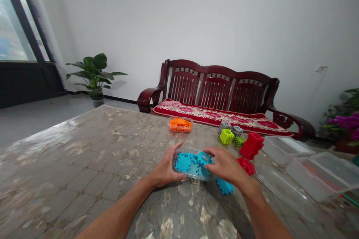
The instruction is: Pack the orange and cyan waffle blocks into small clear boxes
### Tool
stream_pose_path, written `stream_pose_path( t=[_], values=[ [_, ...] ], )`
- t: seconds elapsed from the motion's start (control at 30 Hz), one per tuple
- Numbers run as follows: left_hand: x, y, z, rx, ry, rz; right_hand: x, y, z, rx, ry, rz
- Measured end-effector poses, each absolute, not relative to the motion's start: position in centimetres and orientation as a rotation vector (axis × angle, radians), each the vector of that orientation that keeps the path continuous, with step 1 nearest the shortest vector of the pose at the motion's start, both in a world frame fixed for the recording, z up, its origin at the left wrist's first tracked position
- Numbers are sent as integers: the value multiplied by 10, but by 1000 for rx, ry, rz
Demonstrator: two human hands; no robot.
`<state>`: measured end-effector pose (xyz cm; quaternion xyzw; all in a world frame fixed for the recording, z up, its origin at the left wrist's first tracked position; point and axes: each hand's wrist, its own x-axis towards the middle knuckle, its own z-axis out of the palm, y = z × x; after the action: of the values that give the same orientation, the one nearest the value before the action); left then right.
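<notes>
A clear plastic container (193, 176) with blue toothed building pieces (183, 162) in it stands on the table in front of me. My left hand (167, 166) grips its left end, thumb at the near side and fingers at the far side. At the container's right end, my right hand (224, 162) pinches a blue building piece (204, 158) between thumb and fingers, above the other pieces. Just below the right hand, another blue piece (224, 186) lies on the tabletop, partly hidden by the wrist.
Farther back sits a container of orange pieces (181, 125). To the right are grey (225, 127), lime (227, 136) and red pieces (252, 145), a clear lid (280, 188) and clear boxes (305, 179). A wooden bench (214, 82) stands behind the patterned table (92, 179).
</notes>
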<state>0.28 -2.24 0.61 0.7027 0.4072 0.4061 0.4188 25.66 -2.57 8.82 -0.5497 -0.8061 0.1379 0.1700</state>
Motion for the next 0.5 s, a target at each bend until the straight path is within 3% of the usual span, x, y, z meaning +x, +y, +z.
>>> stream_pose_path(
  t=[0.5],
  values=[
    [2, -21, 4, 1757, 986, 1037, 254, -26, 78, -1265, -2445, 511]
  ],
)
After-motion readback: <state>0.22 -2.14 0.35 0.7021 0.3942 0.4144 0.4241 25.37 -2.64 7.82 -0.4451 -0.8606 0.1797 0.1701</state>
